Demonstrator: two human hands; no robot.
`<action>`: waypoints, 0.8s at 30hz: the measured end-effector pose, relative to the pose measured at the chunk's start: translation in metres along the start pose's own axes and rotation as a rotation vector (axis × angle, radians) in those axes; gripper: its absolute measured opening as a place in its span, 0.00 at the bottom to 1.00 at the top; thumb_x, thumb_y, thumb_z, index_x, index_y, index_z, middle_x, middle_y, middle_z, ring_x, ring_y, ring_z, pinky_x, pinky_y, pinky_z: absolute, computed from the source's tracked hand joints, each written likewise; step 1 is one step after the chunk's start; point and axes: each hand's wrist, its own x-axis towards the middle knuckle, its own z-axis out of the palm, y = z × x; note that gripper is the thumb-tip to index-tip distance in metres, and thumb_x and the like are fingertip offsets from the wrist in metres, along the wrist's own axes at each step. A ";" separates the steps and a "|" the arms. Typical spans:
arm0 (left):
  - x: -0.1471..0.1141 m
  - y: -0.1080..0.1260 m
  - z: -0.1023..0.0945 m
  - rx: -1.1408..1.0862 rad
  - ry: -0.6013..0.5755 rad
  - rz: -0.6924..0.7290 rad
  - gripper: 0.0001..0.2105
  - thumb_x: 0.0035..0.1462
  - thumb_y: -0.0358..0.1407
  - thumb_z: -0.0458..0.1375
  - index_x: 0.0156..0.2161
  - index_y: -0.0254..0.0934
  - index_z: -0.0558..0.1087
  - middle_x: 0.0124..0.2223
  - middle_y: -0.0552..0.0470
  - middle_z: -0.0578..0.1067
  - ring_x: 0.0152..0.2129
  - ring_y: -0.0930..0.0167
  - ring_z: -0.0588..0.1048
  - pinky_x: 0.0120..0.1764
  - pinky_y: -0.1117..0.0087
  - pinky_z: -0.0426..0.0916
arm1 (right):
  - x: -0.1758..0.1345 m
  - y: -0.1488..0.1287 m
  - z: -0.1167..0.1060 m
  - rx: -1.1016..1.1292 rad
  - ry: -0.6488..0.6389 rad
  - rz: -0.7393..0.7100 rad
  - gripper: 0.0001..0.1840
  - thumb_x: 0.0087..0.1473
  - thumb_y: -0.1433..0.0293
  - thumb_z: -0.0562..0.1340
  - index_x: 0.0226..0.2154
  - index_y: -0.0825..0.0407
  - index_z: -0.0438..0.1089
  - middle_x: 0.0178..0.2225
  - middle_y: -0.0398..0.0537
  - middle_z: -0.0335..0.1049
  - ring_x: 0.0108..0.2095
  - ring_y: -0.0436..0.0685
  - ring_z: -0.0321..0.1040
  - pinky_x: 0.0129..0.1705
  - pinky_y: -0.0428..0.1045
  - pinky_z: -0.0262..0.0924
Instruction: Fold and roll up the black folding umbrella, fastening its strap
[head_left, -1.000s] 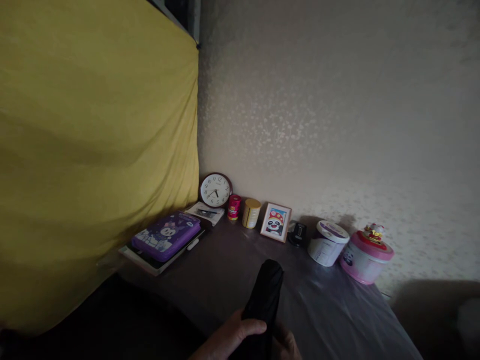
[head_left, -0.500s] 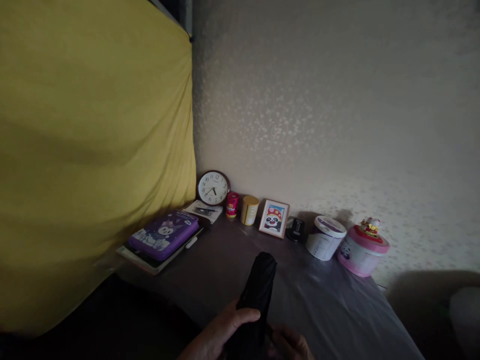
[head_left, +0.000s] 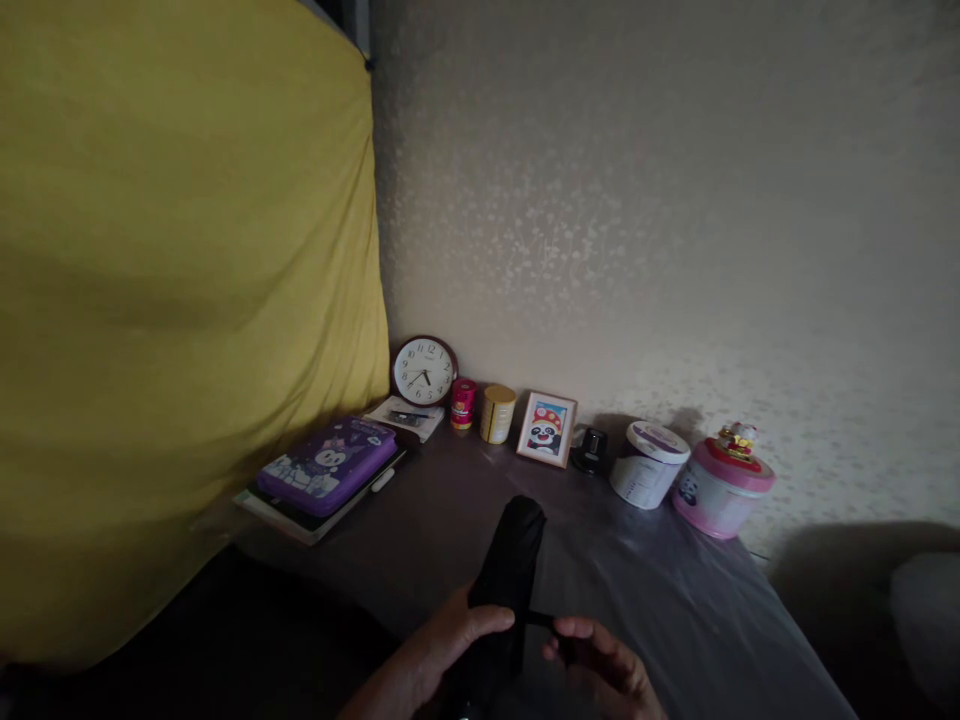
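Note:
A folded black umbrella [head_left: 508, 555] leans upward over the near part of the table. My left hand [head_left: 461, 640] wraps round it from the left, the thumb lying across the front. To its right, my right hand [head_left: 600, 660] pinches a dark strap [head_left: 540, 619] that stretches out sideways from the umbrella. The lower end of the umbrella is dim and partly cut off by the bottom edge of the view.
Along the wall on the grey-covered table [head_left: 435, 520] stand a clock [head_left: 424, 371], a red can [head_left: 463, 404], a yellow canister [head_left: 497, 415], a panda picture frame [head_left: 547, 428], a white tub [head_left: 649, 465] and a pink tub [head_left: 720, 490]. A purple case [head_left: 330, 465] lies left, beside a yellow curtain [head_left: 187, 250].
My right hand has moved right and slightly up, drawing the strap away from the umbrella. My left hand keeps its hold, and the view has shifted a little.

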 end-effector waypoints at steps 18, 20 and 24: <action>-0.011 0.009 0.005 0.120 0.086 -0.005 0.20 0.38 0.39 0.64 0.39 0.32 0.72 0.30 0.50 0.75 0.25 0.69 0.73 0.29 0.71 0.67 | 0.011 0.008 -0.007 -0.469 0.050 -0.393 0.13 0.54 0.59 0.56 0.33 0.45 0.74 0.32 0.46 0.73 0.34 0.55 0.70 0.38 0.46 0.64; -0.011 0.009 0.004 0.150 0.116 0.000 0.19 0.38 0.39 0.64 0.38 0.33 0.72 0.28 0.52 0.74 0.23 0.70 0.73 0.27 0.72 0.66 | 0.009 0.012 -0.006 -0.486 0.062 -0.389 0.13 0.54 0.59 0.56 0.31 0.46 0.74 0.26 0.44 0.72 0.30 0.54 0.69 0.36 0.46 0.63; -0.009 0.007 0.000 0.238 0.179 0.036 0.19 0.40 0.38 0.63 0.41 0.35 0.70 0.26 0.56 0.72 0.22 0.72 0.71 0.25 0.74 0.65 | 0.004 0.013 -0.002 -0.521 0.096 -0.360 0.13 0.54 0.60 0.56 0.30 0.47 0.74 0.26 0.44 0.71 0.30 0.54 0.68 0.36 0.45 0.62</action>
